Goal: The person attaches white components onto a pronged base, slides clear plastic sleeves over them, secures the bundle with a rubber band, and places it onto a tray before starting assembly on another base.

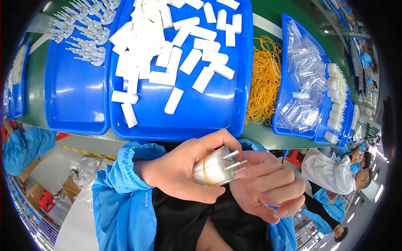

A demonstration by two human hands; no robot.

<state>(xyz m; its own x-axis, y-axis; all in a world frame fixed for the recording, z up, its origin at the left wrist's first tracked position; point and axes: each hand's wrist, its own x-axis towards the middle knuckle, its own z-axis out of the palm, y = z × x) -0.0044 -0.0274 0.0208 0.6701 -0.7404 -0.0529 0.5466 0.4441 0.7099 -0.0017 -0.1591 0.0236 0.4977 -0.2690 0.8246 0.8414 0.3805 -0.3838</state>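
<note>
My left hand (178, 165) is wrapped around a bundle of white cylinders (215, 167) bound by a yellow rubber band (204, 169). White prongs (231, 154) stick out of the bundle's right end, where clear plastic edges also show. At that end is my right hand (268, 184), its fingers curled and the fingertips touching the prongs and the clear plastic. Its thumb is partly hidden, so the exact grip is hard to make out. Both hands are in front of my body, just below the near edge of the large blue tray (201, 119).
Many white cylinders (173, 100) lie in the large tray. To its left, another blue tray (77, 100) holds white pronged parts (90, 52). On the right are a heap of yellow rubber bands (264, 83), a tray of clear plastic tubes (303, 79) and banded bundles (335, 100). Co-workers sit on both sides.
</note>
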